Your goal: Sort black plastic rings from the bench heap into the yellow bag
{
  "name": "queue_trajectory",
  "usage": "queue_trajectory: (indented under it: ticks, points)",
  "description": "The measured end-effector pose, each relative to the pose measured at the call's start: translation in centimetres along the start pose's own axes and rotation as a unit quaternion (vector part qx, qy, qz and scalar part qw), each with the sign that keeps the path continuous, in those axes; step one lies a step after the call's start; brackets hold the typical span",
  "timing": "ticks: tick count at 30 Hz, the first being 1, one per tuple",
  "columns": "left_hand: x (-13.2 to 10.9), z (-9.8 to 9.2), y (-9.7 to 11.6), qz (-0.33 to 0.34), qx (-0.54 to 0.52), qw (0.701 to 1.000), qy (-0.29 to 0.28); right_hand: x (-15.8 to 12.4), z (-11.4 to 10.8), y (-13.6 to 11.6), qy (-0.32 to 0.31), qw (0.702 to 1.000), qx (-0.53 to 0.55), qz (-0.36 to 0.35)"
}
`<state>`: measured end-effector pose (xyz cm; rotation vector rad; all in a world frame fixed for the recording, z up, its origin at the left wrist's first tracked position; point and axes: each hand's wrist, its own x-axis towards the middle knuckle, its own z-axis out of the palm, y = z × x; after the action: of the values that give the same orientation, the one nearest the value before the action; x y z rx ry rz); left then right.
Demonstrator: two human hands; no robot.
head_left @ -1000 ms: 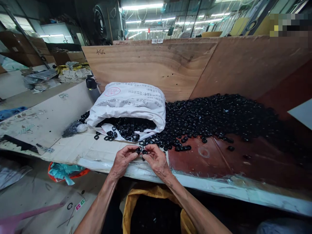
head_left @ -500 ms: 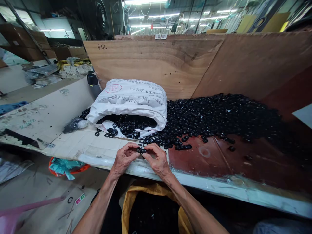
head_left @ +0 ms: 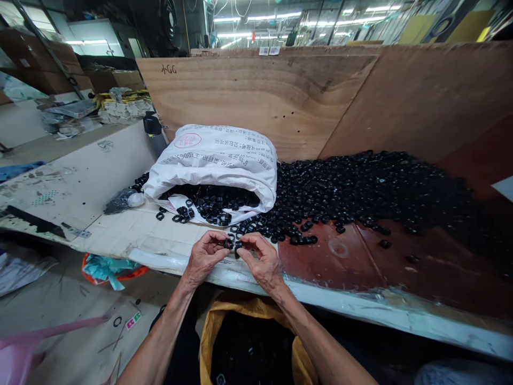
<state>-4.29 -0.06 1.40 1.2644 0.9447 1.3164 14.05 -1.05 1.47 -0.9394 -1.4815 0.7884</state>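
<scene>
My left hand (head_left: 204,257) and my right hand (head_left: 260,262) meet over the near edge of the workbench (head_left: 352,307), fingertips together. Each pinches a small black ring (head_left: 233,245), and the two rings touch between my thumbs. Just beyond my hands lies a white woven sack (head_left: 218,160) on its side, its mouth spilling black rings. A large heap of the same black rings (head_left: 360,187) spreads to the right of the sack against the wooden back board.
A yellow bag (head_left: 244,342) holding dark parts hangs open below the bench edge, under my wrists. Plywood boards (head_left: 260,96) wall the back. A dark bottle (head_left: 152,128) stands left of the sack, with a small grey plastic bag (head_left: 120,200) nearby. Clutter covers the floor at left.
My hands stay together at the bench edge, working the small rings between the fingertips. The view has tilted slightly, shifting the sack and heap a little upward in the picture.
</scene>
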Motion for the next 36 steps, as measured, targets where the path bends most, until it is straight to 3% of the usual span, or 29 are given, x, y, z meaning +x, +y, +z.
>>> queue_trajectory:
  ticks: [8, 14, 21, 26, 32, 36]
  points:
    - [-0.1, 0.1, 0.4, 0.041, 0.073, 0.996, 0.011, -0.2, 0.1, 0.3, -0.041, 0.999, 0.017, 0.027]
    - [-0.2, 0.4, 0.9, 0.019, 0.116, 0.993, -0.010, -0.1, 0.1, 0.2, -0.032, 0.999, 0.017, 0.020]
    - [-0.2, 0.1, 0.3, -0.042, 0.053, 0.998, -0.018, 0.1, 0.2, 0.4, -0.024, 1.000, -0.013, 0.010]
    - [-0.2, 0.0, 0.2, 0.011, 0.100, 0.994, -0.029, -0.4, 0.7, 1.3, -0.004, 0.999, -0.036, 0.032]
    - [-0.1, 0.0, 0.4, 0.031, 0.161, 0.986, -0.031, -0.2, 0.9, 0.5, -0.015, 0.994, -0.100, -0.037]
    - [0.4, -1.0, -0.6, 0.085, 0.232, 0.969, -0.020, 0.1, 1.2, 0.3, -0.021, 0.990, -0.127, -0.049]
